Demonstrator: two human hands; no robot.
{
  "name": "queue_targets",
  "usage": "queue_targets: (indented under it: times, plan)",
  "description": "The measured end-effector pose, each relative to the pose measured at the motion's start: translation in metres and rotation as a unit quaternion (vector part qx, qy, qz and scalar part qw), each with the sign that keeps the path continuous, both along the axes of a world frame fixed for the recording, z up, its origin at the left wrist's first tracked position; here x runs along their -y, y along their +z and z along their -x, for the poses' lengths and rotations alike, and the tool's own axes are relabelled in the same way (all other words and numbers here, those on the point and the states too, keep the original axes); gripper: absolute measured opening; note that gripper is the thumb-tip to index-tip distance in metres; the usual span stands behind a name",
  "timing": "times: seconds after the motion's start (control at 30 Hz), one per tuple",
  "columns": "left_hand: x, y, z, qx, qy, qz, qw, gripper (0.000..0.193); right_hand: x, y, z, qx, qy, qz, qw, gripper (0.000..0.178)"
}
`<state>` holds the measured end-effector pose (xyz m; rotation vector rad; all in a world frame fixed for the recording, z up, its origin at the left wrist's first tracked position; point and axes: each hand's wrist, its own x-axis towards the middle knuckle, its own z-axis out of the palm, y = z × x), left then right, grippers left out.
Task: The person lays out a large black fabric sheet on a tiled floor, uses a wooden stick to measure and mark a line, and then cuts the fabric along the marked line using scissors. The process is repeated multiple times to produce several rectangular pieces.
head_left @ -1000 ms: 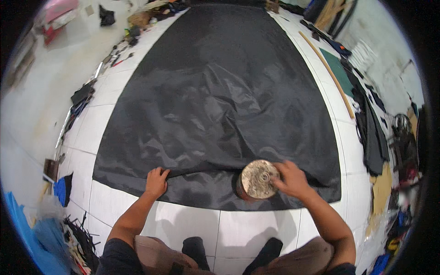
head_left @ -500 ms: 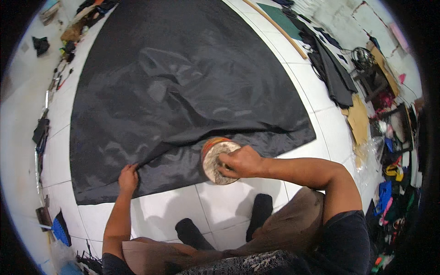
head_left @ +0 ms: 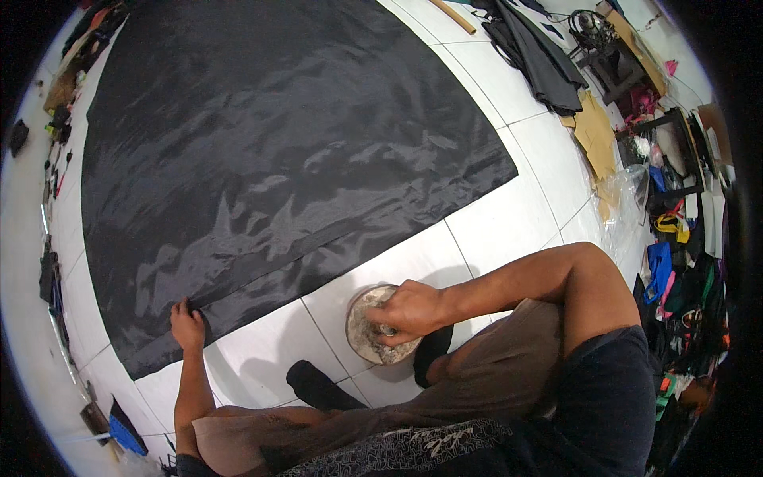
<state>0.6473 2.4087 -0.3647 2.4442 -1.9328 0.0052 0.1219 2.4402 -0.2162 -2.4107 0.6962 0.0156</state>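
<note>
A large sheet of black, slightly shiny fabric [head_left: 302, 135] lies spread on the white tiled floor, with low wrinkles. A long crease runs roughly along its near edge. My left hand [head_left: 187, 327] rests on the fabric near its lower left corner, fingers reaching forward over the cloth. My right hand [head_left: 407, 312] grips the top of a round weight [head_left: 366, 346] with a mottled grey-white face. The weight is off the fabric, over the tiles near my right foot. My fingers hide the part they grip.
Dark-socked feet [head_left: 318, 385] are on the tiles near me. To the right lie folded black cloth [head_left: 536, 63], brown paper [head_left: 594, 135], clear plastic [head_left: 624, 199] and piled coloured scraps [head_left: 683, 286]. A wooden stick [head_left: 455, 14] lies at the far edge. More clutter lines the left wall.
My right hand has drawn the round weight off the fabric toward me. The big folds have flattened. My left hand has shifted left along the cloth, and the view has turned slightly.
</note>
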Motion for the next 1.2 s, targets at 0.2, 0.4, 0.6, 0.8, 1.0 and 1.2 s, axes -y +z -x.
queue_targets:
  times: [0.2,0.4,0.6,0.8,1.0,1.2]
  plan:
    - [-0.007,-0.045,-0.035,-0.278,0.208,0.136,0.928,0.041,0.038,-0.007,0.013,0.038,-0.032,-0.213,0.976,0.047]
    - [0.004,-0.041,-0.011,-0.719,0.366,0.126,0.577,0.026,0.106,-0.054,0.097,-0.037,-0.322,-0.137,0.936,0.038]
    - [-0.005,-0.049,-0.002,-0.603,0.319,0.119,0.721,0.021,0.108,-0.106,0.158,-0.109,-0.398,0.073,0.908,0.055]
    - [-0.021,-0.040,0.023,-0.546,0.339,0.070,0.763,0.025,0.079,-0.131,0.180,-0.180,-0.356,0.135,0.907,0.069]
    - [-0.032,-0.038,0.023,-0.511,0.349,0.049,0.784,0.028,0.067,-0.139,0.179,-0.198,-0.346,0.071,0.914,0.071]
    - [-0.036,-0.037,0.019,-0.526,0.358,0.061,0.769,0.029,0.062,-0.138,0.173,-0.218,-0.336,0.077,0.913,0.071]
